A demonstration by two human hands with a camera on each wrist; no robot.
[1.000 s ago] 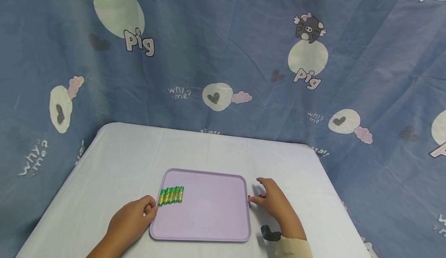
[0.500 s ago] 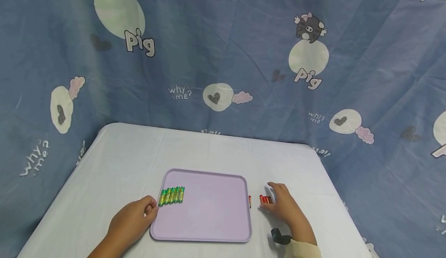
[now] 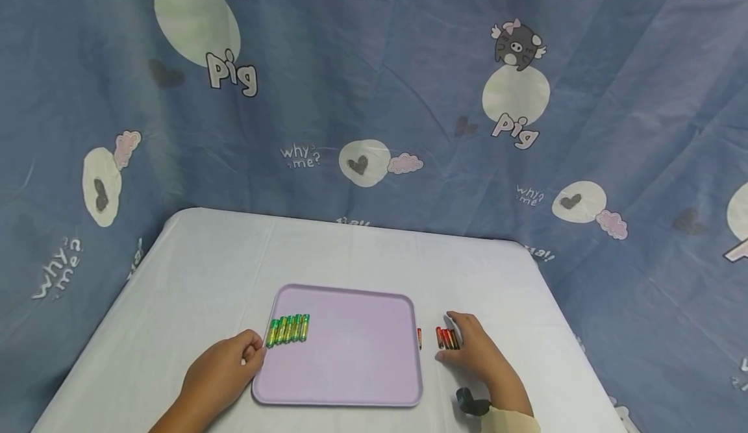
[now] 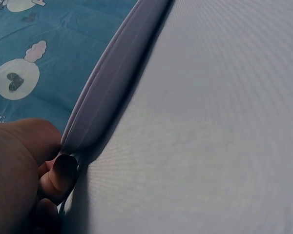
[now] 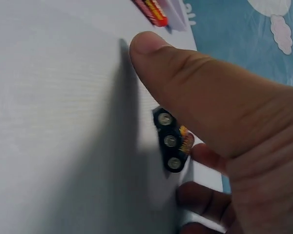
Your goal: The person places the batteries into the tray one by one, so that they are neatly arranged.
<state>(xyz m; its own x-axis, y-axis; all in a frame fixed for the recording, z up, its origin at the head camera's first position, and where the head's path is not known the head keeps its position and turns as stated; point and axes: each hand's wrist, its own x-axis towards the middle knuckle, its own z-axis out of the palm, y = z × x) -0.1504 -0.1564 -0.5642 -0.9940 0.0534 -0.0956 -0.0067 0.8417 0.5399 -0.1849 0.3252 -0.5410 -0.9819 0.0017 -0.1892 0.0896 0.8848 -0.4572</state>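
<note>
In the head view my left hand point(image 3: 221, 369) grips the left edge of a lilac tray point(image 3: 341, 381), fingers curled at its rim. The left wrist view shows thumb and fingers at the tray's corner point(image 4: 95, 107). On the tray, a row of green-and-yellow batteries point(image 3: 287, 329) lies side by side near the left edge. My right hand point(image 3: 482, 352) is spread around a short row of red-and-black batteries point(image 3: 447, 338) on the table, thumb nearer me, fingers beyond. The right wrist view shows the battery ends point(image 5: 170, 141) beyond the thumb point(image 5: 185, 73).
A single red battery point(image 3: 419, 339) lies against the tray's right side. A white cloth point(image 3: 350, 251) covers the table. Behind it hangs a blue patterned curtain point(image 3: 409, 95). A dark device point(image 3: 472, 402) sits at my right wrist.
My right hand has moved right, away from the tray, leaving one red battery beside it. Its thumb has shifted nearer me, so more of the red row shows. The left hand stays put.
</note>
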